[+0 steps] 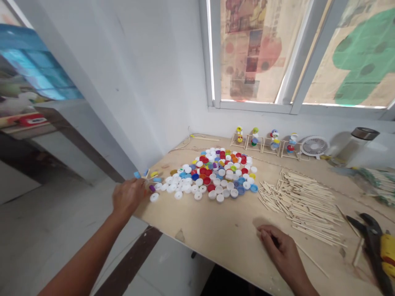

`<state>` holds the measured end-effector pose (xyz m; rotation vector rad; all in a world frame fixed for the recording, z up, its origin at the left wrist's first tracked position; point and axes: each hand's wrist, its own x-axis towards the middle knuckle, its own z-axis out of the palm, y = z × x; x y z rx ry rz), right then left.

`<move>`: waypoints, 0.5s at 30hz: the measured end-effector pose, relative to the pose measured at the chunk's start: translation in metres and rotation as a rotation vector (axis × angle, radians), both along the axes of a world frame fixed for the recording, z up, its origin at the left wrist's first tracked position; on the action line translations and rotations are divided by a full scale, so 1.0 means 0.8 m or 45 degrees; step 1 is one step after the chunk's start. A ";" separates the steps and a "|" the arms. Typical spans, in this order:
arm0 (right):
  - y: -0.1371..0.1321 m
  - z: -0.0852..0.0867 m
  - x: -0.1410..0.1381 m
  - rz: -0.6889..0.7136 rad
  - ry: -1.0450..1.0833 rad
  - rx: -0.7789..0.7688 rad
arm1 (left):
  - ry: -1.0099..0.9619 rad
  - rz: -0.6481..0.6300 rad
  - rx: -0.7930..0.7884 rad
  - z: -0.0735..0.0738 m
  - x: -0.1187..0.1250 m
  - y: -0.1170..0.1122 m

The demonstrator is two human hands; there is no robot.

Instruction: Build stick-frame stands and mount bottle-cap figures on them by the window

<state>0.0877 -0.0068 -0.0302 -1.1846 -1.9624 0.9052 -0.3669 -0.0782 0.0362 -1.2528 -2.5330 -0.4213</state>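
At the table's left edge my left hand (128, 195) is closed on a small piece made of thin sticks with blue, yellow and purple bits (153, 174) at their ends. The fingers hide its middle part. White bottle caps (178, 195) lie just to the right of that hand, part of a wide pile of coloured caps (206, 181). Over the front of the table my right hand (280, 253) is curled, thumb and forefinger pressed together. Whether anything is between them cannot be made out. A heap of wooden sticks (308, 205) lies beyond it.
Several stick frames with stacked caps (274, 142) stand along the wall. Beside them are a small white fan (315, 146) and a lidded bottle (354, 146). Pliers with yellow handles (373, 238) lie at the right. The table's front edge (197, 244) drops to the floor.
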 end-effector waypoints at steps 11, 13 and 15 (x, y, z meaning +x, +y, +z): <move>-0.003 0.000 -0.002 -0.012 -0.048 -0.013 | -0.040 0.355 0.435 -0.041 -0.027 -0.031; -0.004 0.001 -0.002 -0.009 -0.063 0.002 | -0.091 0.386 0.517 -0.049 -0.030 -0.033; -0.004 0.001 -0.002 -0.006 -0.069 0.013 | -0.143 0.378 0.590 -0.057 -0.034 -0.030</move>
